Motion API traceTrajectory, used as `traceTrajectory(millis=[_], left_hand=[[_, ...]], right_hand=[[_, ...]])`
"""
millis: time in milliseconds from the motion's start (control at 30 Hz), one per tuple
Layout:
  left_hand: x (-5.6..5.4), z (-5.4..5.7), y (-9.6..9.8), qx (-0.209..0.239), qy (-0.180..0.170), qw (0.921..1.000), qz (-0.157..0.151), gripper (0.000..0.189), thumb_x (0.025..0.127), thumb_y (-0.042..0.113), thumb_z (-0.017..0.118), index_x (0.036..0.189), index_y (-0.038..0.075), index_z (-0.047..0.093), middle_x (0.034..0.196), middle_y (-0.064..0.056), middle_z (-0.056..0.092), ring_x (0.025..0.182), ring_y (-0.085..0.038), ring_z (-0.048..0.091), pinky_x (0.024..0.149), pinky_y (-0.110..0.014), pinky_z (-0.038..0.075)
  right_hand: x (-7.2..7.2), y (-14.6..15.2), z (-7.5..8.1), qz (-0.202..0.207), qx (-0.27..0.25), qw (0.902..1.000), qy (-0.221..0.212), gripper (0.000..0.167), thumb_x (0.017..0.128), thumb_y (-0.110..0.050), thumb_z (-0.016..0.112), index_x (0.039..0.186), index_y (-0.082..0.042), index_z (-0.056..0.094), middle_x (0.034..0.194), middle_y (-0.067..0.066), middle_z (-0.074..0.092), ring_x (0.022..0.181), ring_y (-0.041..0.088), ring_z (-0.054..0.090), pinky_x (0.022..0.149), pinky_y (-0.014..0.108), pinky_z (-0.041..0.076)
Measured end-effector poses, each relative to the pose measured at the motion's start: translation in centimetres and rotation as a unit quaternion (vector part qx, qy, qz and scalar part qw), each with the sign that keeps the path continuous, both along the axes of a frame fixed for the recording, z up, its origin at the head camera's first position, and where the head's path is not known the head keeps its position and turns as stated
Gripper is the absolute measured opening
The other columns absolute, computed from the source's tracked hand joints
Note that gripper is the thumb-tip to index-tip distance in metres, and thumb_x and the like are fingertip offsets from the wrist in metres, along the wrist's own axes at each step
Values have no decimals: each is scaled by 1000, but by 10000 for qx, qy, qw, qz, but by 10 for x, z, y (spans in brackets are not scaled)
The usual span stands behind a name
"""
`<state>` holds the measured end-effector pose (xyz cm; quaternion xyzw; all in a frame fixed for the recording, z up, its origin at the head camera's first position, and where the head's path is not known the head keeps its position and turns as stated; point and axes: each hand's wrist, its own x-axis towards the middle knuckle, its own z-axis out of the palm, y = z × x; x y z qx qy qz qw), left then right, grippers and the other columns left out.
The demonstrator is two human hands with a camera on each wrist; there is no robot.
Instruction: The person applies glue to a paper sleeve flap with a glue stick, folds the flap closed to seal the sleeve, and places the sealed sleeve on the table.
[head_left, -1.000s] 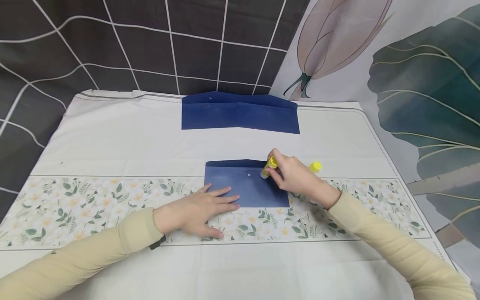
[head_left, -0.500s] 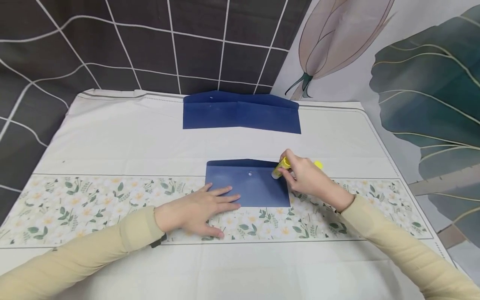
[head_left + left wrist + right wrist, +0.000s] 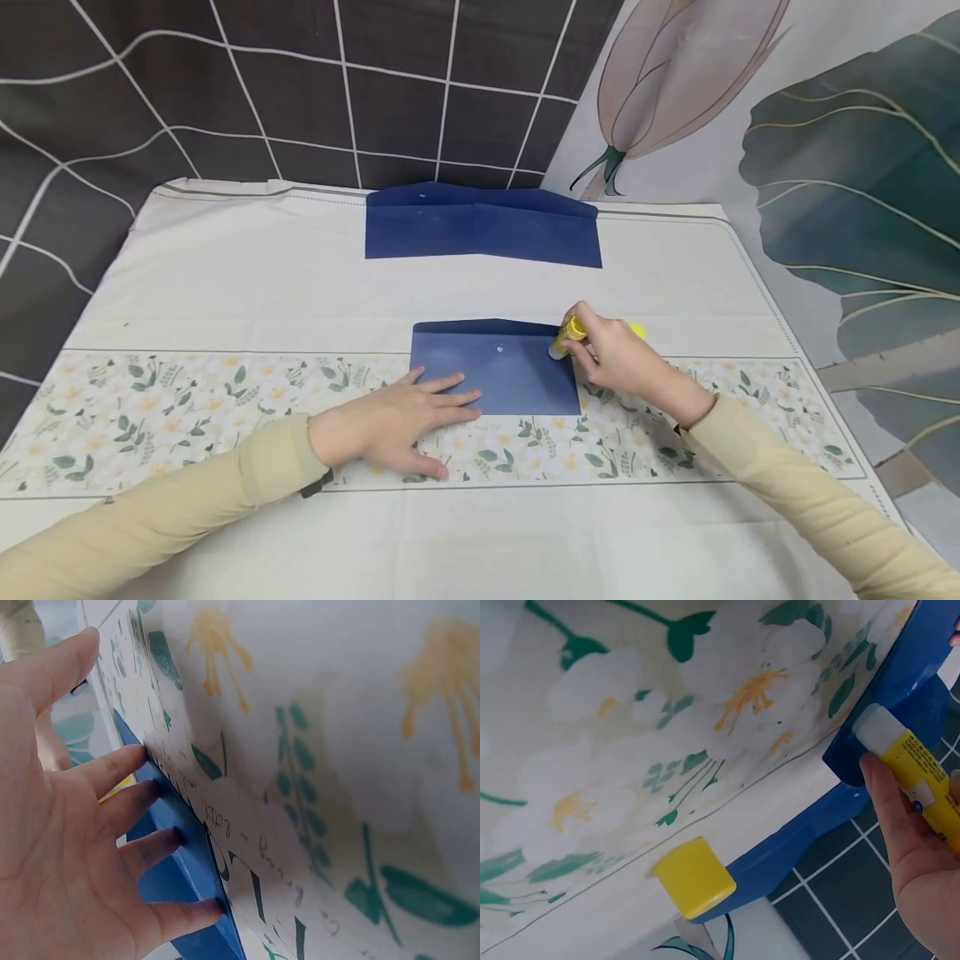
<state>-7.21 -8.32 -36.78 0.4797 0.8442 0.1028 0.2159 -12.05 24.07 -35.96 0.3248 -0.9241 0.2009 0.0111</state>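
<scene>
A blue envelope lies on the floral band of the tablecloth, its flap side at the far edge. My left hand rests on its lower left part, fingers straight and spread; in the left wrist view the fingertips touch the blue paper. With my right hand I grip a yellow glue stick, tilted, its white end down at the envelope's upper right corner. The right wrist view shows the same glue stick close up. Just beyond that hand is its yellow cap, mostly hidden in the head view.
Another blue envelope, creased down the middle, lies at the far edge of the table. A white tablecloth covers the table. Behind hangs a dark cloth with white grid lines, beside a leaf-patterned one on the right.
My right hand has moved the glue stick rightward across the envelope's upper part to its right corner, slowing in the last half second. My left hand has stayed put.
</scene>
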Motion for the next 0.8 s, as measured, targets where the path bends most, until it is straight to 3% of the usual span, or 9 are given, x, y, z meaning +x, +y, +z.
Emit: traceTrajectory(millis=[167,400,800], left_hand=[[0,0,-1,42,-42,10000,18,77,87,59,58,150,23,34,160,4,23,150,-26,13,115,-65,13],[0,1,-2,25,-46,10000,19,77,87,59,58,150,23,33,160,4,23,150,-25,13,115,-65,13],[1,0,-1,38,-61,10000,19,77,86,60,58,150,23,34,160,3,23,150,-26,14,115,-65,13]], right_hand=[[-2,-9,-1,74,-13,9999,99,21,94,-13,61,108,-7,47,87,4,71,69,19,70,52,20,50],[-6,-25,-1,362,-49,9992,167,22,94,-13,61,109,-6,47,85,4,67,56,7,57,49,20,45],[-14,-47,-4,759,-118,9969,167,22,95,-14,59,111,-6,47,88,3,67,67,10,65,58,22,52]])
